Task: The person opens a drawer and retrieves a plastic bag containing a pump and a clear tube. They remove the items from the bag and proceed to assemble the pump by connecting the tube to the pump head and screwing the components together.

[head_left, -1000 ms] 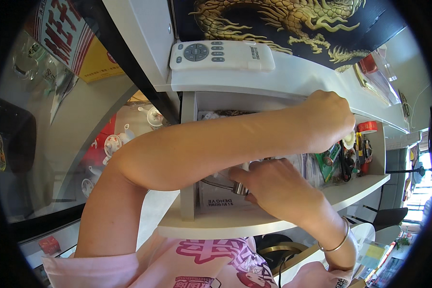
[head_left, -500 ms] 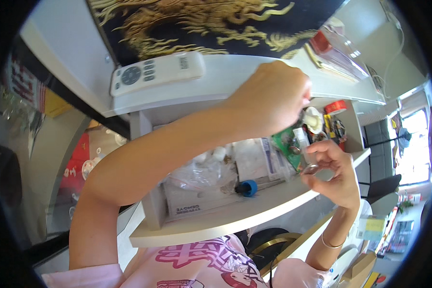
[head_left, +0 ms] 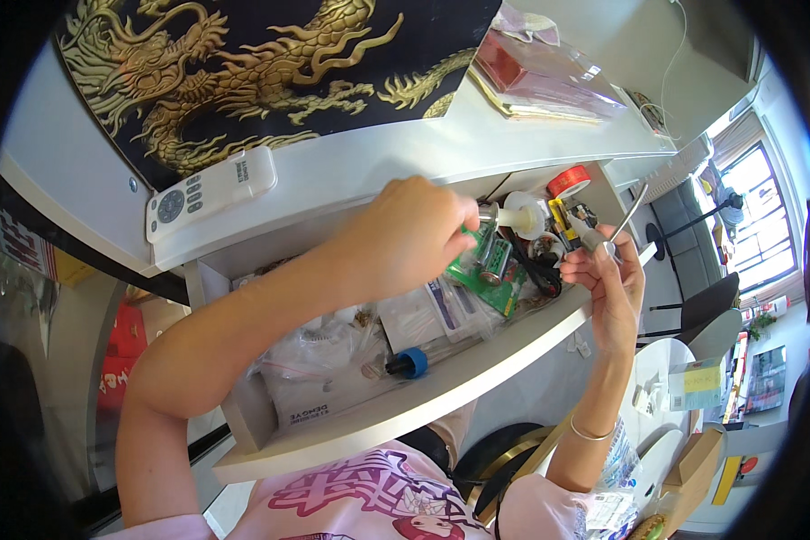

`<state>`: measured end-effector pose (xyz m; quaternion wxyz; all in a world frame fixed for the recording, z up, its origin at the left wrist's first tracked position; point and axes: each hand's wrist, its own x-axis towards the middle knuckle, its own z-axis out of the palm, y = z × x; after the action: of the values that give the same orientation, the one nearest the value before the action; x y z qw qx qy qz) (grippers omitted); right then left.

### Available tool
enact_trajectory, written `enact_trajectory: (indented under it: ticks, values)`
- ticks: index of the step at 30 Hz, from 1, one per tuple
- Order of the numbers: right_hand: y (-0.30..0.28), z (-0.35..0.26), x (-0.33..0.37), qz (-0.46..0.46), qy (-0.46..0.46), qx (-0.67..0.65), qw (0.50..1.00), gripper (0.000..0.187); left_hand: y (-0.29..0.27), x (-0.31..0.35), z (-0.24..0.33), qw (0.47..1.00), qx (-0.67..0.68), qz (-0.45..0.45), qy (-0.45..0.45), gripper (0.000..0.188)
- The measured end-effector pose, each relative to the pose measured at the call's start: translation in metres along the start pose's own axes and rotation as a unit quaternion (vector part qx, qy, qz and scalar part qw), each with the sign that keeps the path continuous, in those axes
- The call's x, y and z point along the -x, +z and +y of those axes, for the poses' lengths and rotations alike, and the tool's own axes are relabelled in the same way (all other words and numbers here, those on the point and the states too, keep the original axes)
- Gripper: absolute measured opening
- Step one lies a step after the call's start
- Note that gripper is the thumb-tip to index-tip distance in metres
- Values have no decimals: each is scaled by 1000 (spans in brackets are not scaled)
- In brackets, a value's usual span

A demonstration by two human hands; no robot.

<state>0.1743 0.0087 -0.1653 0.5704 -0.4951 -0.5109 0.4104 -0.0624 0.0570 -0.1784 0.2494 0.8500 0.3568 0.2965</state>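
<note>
Metal rod [head_left: 628, 214], thin, straight and shiny, stands pinched at its lower end between the fingertips of the right hand [head_left: 614, 290], just in front of the right end of the open shelf [head_left: 477, 364]; its upper end slants up and to the right, clear of everything. The left hand [head_left: 411, 236] reaches into the shelf compartment with its fingers curled together around something small near a green blister pack [head_left: 484, 270] that holds cylindrical batteries; what exactly it grips is hidden behind the knuckles. Judging from how things lie, the rod is already out of the clutter and in hand, while the left hand is not yet done with its picking among the shelf's contents. Beside it sit a white plastic spool [head_left: 520, 216], a red tape roll [head_left: 568, 180], crumpled clear plastic bags [head_left: 319, 351] and a tube with a blue ribbed cap [head_left: 411, 363]. Above, a smooth white ledge carries a white remote control [head_left: 209, 193] with grey buttons, a black panel with a raised gold dragon [head_left: 243, 63], and a clear flat case [head_left: 549, 72] over something red.
</note>
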Motion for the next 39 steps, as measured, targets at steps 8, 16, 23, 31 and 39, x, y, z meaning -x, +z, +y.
enact_trajectory:
  ticks: [8, 16, 23, 31, 39]
  values:
    - [2, 3, -4, 84, 17, 0, 996, 21, 38, 9, -4, 984, -68, -166, 5, 33]
    - [-13, 6, -3, 74, -17, -113, 991, 28, 56, 9, -5, 981, -153, -87, 88, 38]
    - [-15, 11, -2, 99, -39, -143, 984, 20, 71, -15, -8, 932, -287, -38, 220, 39]
    - [-9, 10, 2, 96, -45, -138, 985, 25, 92, -81, -25, 969, -231, -57, 60, 25]
    - [-8, 15, 2, 112, -80, -138, 981, 28, 56, -85, 0, 985, 160, 28, 57, 25]
